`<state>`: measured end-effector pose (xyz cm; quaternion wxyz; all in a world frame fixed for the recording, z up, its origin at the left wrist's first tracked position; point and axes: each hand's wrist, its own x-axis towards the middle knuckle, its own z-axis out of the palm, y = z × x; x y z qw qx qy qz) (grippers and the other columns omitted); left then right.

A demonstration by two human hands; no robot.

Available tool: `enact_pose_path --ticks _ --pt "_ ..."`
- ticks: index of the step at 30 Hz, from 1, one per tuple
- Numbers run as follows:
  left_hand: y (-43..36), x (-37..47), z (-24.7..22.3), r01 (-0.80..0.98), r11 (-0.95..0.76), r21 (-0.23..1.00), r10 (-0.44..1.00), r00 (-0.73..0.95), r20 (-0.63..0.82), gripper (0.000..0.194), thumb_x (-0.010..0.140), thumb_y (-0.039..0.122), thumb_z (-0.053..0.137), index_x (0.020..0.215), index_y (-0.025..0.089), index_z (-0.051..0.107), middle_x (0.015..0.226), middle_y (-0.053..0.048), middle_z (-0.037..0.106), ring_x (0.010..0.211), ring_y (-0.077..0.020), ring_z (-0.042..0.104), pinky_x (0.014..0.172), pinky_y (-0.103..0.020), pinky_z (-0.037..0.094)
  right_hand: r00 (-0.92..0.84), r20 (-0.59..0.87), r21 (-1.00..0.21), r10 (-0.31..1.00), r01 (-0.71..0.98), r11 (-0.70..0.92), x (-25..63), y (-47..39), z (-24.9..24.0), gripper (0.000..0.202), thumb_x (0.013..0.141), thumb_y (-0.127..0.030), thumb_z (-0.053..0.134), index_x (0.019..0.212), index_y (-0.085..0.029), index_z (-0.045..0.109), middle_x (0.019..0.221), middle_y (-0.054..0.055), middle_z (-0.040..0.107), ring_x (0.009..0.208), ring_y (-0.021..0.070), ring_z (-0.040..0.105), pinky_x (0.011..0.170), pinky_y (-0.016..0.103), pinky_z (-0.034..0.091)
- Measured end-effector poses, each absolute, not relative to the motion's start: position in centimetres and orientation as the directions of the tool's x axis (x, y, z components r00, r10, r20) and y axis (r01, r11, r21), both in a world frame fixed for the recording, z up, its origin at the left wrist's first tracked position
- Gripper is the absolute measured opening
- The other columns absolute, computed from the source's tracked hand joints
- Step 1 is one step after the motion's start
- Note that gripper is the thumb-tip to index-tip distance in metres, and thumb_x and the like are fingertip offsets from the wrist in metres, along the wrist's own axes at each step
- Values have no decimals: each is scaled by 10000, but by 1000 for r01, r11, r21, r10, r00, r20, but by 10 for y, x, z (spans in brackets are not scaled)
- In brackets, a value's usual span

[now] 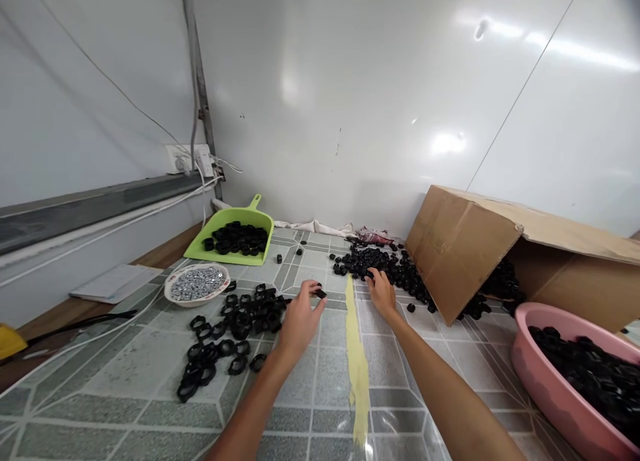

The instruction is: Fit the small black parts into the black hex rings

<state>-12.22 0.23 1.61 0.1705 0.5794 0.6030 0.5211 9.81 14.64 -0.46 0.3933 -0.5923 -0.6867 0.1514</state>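
Forearms (445, 381): enter from the near edge, one on each side of a yellow strip (357, 364) that runs near to far on the surface (165, 434).
Left hand (299, 319): thumb and fingers closed on a small black piece (321, 293), raised just right of the ring group.
Right hand (382, 293): fingertips at the near edge of the black pile (373, 259); whether a piece is gripped cannot be told.
Hand spacing: well apart, with patterned covering and the far end of the yellow strip between them.
Black rings (241, 319): loose group left of the left hand, some touching or overlapping.
Room at near left: patterned covering extends from the ring group to the near edge.
Far edge: white wall (345, 114), with white cloth (315, 228) along its foot.
Left edge: wood-toned border along the side wall, papers (116, 284) lying across it.
Green dustpan (241, 215): far left, handle toward the wall; holds black rings.
Dish (197, 303): near side of the dustpan, left of the ring group; holds many small silver pieces.
Cardboard box (465, 247): far right, tilted, opening toward the near side; black pieces lie inside the opening, and the black pile meets its left side.
Pink basin (543, 364): near right, beside the box; holds many black pieces, cut off by the view's edge.
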Motion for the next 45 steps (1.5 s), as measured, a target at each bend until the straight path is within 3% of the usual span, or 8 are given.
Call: enact_pose_path --ticks 7,11,19,23,28,32,38,45 --pt "-3 -68 -2 329 -211 920 933 -211 290 229 809 278 684 979 202 551 1020 -79 734 942 -205 711 827 -318 545 210 314 -905 926 360 225 118 122 -11 486 840 -527 547 1133 -143 600 957 93 610 860 236 573 710 328 466" --pt "-6 -55 -11 335 -204 920 957 -128 259 201 793 260 693 983 202 661 971 -64 742 912 -224 695 844 -352 523 39 210 -966 977 162 201 130 75 -18 440 746 -505 703 1023 -179 601 891 63 649 763 207 605 600 294 480" --pt "-7 -51 -6 421 -215 881 969 -22 247 285 841 298 654 1110 227 714 979 -61 729 902 -229 660 853 -366 501 -336 115 -991 935 -103 85 125 45 -6 387 728 -408 815 949 -213 563 1002 84 738 917 228 687 766 338 538" --pt "-6 -51 -5 250 -194 949 977 -33 208 334 859 313 650 1177 214 630 1041 -53 730 896 -196 677 861 -342 519 -450 116 -993 885 -71 95 124 44 -6 397 850 -473 707 1152 -233 613 1093 84 700 983 221 662 813 346 519" --pt "-7 -52 -5 192 -175 966 983 -12 181 303 882 359 644 1146 212 664 1100 -74 733 993 -228 685 924 -372 518 -459 230 -936 858 135 324 129 49 -5 296 882 -454 683 1088 -246 729 939 42 610 773 161 556 708 299 446" --pt "-8 -53 -1 148 -114 982 993 47 108 374 930 424 586 1240 225 652 1211 -87 712 1126 -251 655 985 -387 503 -533 163 -974 830 45 220 132 49 -3 275 877 -406 702 1101 -248 686 915 24 620 809 168 559 708 289 429" --pt "-9 -57 2 186 -77 980 995 77 63 358 952 444 562 1217 225 664 1216 -80 705 1126 -241 646 994 -372 494 -548 103 -977 830 102 188 132 41 0 240 873 -339 709 1077 -245 625 808 -22 614 711 135 535 635 262 379" --pt "-11 -59 -2 346 -167 923 986 45 162 303 966 407 550 1227 286 647 1236 -58 654 1192 -235 568 976 -366 477 -539 98 -982 836 84 169 130 38 5 221 884 -333 696 1060 -217 629 959 22 700 866 167 627 757 281 446"
